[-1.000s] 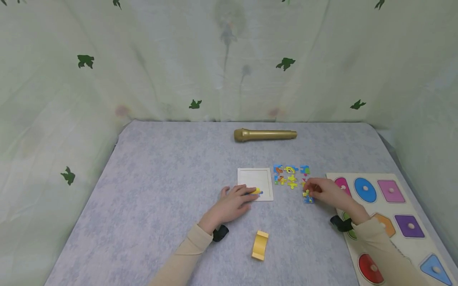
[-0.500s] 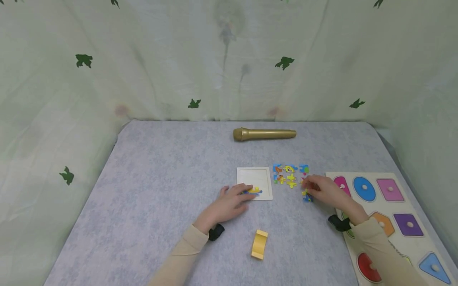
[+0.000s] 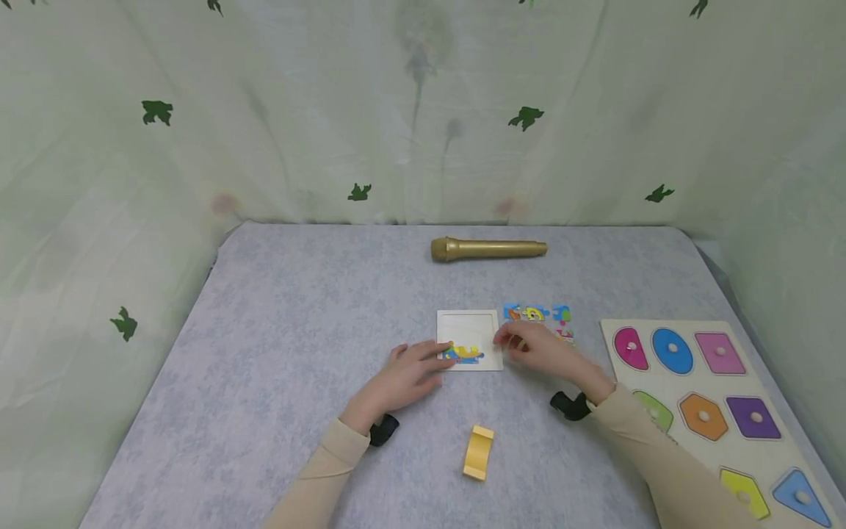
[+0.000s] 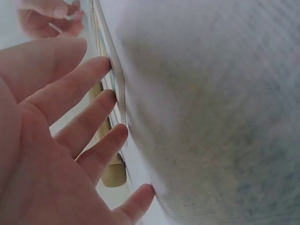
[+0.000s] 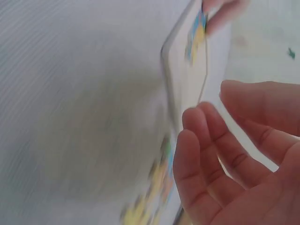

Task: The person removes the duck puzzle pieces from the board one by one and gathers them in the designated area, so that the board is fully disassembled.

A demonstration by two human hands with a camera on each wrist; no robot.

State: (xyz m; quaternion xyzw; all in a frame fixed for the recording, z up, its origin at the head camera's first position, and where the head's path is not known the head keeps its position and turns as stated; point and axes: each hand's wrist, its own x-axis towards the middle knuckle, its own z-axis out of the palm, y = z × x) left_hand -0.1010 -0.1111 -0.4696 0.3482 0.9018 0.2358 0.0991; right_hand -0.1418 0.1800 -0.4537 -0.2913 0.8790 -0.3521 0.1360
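Observation:
Spread out in the head view, my left hand [image 3: 403, 378] rests its fingertips on the near-left side of a small white puzzle tray [image 3: 465, 323]. Beside those fingertips, yellow-and-blue jigsaw pieces [image 3: 465, 354] lie along the tray's near edge. My right hand [image 3: 548, 355] hovers by the tray's right edge, fingers bent. In the right wrist view a gap separates its thumb [image 5: 255, 101] from the fingers, and no piece shows between them. Loose jigsaw pieces [image 3: 534, 312] lie just beyond this hand, which hides part of the group.
A gold microphone [image 3: 492, 250] lies toward the back of the table. A yellow curved block [image 3: 479, 452] sits near the front. On the right, a large shape board [image 3: 694, 378] with knobbed pieces lies partly under the right forearm. Fabric walls [image 3: 423, 110] surround the table.
My right hand has moved left from the loose pieces to the tray's right edge. My left hand has drawn slightly left, uncovering more of the pieces inside the tray.

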